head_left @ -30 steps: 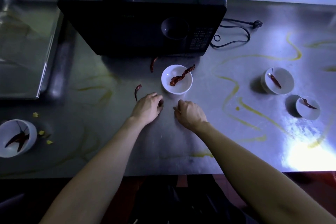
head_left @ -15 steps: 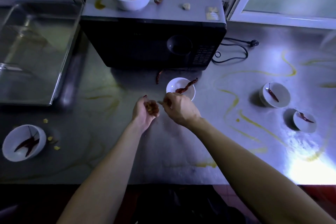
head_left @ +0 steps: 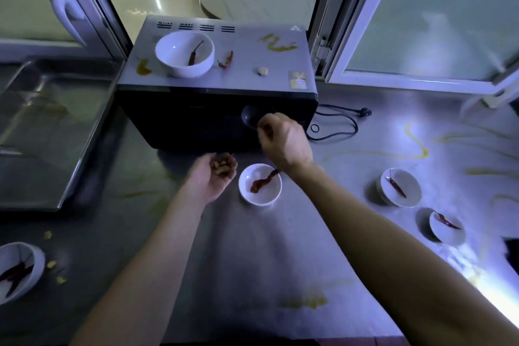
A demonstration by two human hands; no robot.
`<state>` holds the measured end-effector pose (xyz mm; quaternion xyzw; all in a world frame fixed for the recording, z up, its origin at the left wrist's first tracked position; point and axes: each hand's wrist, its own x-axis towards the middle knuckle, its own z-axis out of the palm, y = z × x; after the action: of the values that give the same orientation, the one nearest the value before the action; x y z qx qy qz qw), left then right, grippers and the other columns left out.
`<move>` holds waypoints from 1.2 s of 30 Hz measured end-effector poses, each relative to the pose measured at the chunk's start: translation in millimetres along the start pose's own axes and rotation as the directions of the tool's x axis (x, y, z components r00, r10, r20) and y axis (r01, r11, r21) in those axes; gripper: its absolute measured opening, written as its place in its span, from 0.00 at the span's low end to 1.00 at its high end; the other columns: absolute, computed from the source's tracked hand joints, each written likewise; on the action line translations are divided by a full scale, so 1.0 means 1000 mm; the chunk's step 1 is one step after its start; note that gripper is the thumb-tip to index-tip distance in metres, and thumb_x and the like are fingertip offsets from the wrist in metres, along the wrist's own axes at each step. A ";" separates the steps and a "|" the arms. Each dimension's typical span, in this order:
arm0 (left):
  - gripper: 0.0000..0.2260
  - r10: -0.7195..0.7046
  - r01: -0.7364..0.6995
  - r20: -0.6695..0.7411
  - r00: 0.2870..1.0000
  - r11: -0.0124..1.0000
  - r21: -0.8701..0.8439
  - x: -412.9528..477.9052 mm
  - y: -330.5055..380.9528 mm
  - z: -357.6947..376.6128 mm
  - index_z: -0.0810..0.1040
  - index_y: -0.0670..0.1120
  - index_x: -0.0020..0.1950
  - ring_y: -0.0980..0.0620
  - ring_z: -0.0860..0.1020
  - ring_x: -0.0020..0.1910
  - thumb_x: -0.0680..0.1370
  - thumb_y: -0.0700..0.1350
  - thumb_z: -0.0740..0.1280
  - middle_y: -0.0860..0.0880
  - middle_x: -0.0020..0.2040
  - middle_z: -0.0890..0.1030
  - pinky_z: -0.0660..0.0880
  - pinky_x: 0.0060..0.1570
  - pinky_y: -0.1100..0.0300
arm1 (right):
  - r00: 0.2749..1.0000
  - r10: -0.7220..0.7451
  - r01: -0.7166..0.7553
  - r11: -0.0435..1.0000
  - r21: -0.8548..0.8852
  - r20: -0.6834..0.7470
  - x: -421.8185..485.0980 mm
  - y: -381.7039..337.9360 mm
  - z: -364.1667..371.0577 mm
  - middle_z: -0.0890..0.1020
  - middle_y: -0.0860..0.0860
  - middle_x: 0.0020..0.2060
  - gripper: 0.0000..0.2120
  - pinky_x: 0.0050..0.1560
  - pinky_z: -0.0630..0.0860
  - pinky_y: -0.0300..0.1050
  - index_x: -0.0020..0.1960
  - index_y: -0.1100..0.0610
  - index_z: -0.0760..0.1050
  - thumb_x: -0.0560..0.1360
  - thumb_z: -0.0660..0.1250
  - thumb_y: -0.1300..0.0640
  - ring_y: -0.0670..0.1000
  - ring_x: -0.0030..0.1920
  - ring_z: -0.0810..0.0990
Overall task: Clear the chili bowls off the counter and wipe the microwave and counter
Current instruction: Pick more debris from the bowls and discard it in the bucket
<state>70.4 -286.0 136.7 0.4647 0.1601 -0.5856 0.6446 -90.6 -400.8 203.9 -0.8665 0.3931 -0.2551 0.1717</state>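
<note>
Ok, status: left hand (head_left: 216, 177) is palm-up, cupped round a small pile of scraps (head_left: 223, 166), yellowish bits plus what looks like a chili end. It sits just left of the centre bowl (head_left: 261, 197). Right hand (head_left: 286, 143) is raised in front of the microwave (head_left: 182, 121) door with fingers curled in; can't tell if they pinch anything, too small and dark

Bowl positions:
- centre bowl is on the worktop (head_left: 252, 261) just below the microwave front, between the two wrists. Right wrist overlaps its upper right rim in view, contact unclear. A chili strip (head_left: 262, 185) lies in it, one end up at the rim
- top bowl (head_left: 177, 50) stands on the microwave lid, upper centre of frame, loose chili (head_left: 227, 60) beside it
- upper right bowl (head_left: 398, 188), lower right bowl (head_left: 446, 230) and lower left bowl (head_left: 16, 270) are all well apart from both hands

Handling, my read: the bowls look like glazed ceramic, so light and rigid, but they'd chip if knocked on steel. Probably greasy too, given the yellow smears (head_left: 276, 45). Grip at the rim, thumb inside, fingers under the wall. Dried chilies weigh nothing and slide out on a tilt, so keep bowls level. Left hand is full and needs emptying first; easiest grab looks like the centre bowl with the right
</note>
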 end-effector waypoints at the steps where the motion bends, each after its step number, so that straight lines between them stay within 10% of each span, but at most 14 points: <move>1: 0.17 0.007 -0.006 0.015 1.000 1.000 -0.023 -0.002 0.007 0.011 0.80 0.37 0.47 0.44 0.83 0.42 0.88 0.44 0.58 0.40 0.42 0.82 0.84 0.37 0.56 | 0.999 0.007 -0.008 1.000 -0.018 -0.052 0.020 0.003 -0.007 0.81 0.56 0.45 0.07 0.43 0.78 0.56 0.50 0.59 0.81 0.78 0.69 0.55 0.62 0.45 0.81; 8: 0.18 0.090 -0.089 0.035 0.995 0.996 -0.028 -0.019 0.036 0.057 0.80 0.34 0.51 0.42 0.80 0.52 0.89 0.45 0.57 0.38 0.48 0.81 0.80 0.53 0.50 | 0.997 0.044 -0.031 0.981 -0.191 0.063 0.138 0.001 -0.015 0.74 0.60 0.67 0.18 0.48 0.72 0.54 0.70 0.58 0.76 0.83 0.63 0.52 0.64 0.63 0.77; 16: 0.17 0.134 -0.131 -0.094 0.987 0.991 0.037 -0.027 0.011 0.021 0.81 0.36 0.50 0.42 0.83 0.48 0.88 0.47 0.60 0.40 0.46 0.82 0.82 0.48 0.52 | 0.993 -0.032 0.026 0.998 0.052 0.116 0.095 -0.024 -0.021 0.79 0.61 0.53 0.09 0.47 0.75 0.53 0.55 0.64 0.80 0.78 0.69 0.59 0.65 0.50 0.80; 20: 0.22 0.138 -0.135 -0.102 0.985 0.990 0.034 -0.039 -0.025 -0.005 0.79 0.43 0.33 0.52 0.76 0.27 0.85 0.40 0.57 0.47 0.31 0.77 0.80 0.45 0.55 | 0.941 -0.244 0.181 0.948 0.262 0.233 -0.005 -0.058 0.003 0.80 0.57 0.49 0.08 0.48 0.80 0.57 0.54 0.60 0.82 0.76 0.72 0.59 0.62 0.46 0.82; 25: 0.18 0.160 -0.167 -0.166 0.973 0.985 -0.030 -0.062 -0.048 -0.076 0.73 0.47 0.34 0.54 0.70 0.28 0.82 0.37 0.55 0.50 0.28 0.73 0.72 0.28 0.66 | 0.755 -0.349 0.229 0.934 0.275 0.555 -0.077 -0.094 0.054 0.81 0.55 0.57 0.13 0.54 0.80 0.58 0.63 0.56 0.80 0.80 0.68 0.56 0.61 0.56 0.83; 36: 0.20 0.157 -0.209 -0.377 0.913 0.972 -0.103 -0.145 0.024 -0.322 0.72 0.49 0.30 0.54 0.69 0.24 0.84 0.43 0.62 0.50 0.27 0.72 0.62 0.21 0.65 | 0.668 -0.299 0.206 0.954 0.217 0.681 -0.162 -0.232 0.169 0.81 0.54 0.61 0.17 0.58 0.80 0.55 0.68 0.54 0.79 0.80 0.69 0.52 0.61 0.56 0.84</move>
<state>163.1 52.4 89.4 0.5320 0.2741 -0.4128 0.6866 53.3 -113.2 132.6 -0.9314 0.1566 0.0520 0.3244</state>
